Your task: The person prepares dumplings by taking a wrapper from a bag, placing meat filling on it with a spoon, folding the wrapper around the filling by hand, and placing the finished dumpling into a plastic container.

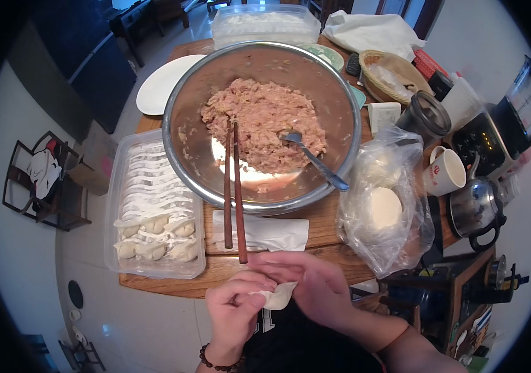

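Observation:
Between my two hands, just off the table's near edge, is a folded dumpling (280, 296). My left hand (240, 298) pinches its left end between thumb and fingers. My right hand (314, 284) is at the dumpling's right tip, fingers extended and close together; whether it grips the tip is hard to tell. Beyond them stands a large steel bowl (261, 205) of minced meat filling (265, 116). Wooden chopsticks (235, 196) and a metal spoon (314, 161) rest in it. Several dumplings (156, 224) sit in two rows in a floured plastic tray (153, 272) at the left.
Dough wrappers (385, 208) lie in a clear plastic bag (382, 254) right of the bowl. A paper napkin (284, 233) lies below the bowl. A white plate (158, 88) is behind left. A mug (447, 172), steel kettle (475, 210) and wicker basket (368, 58) stand right.

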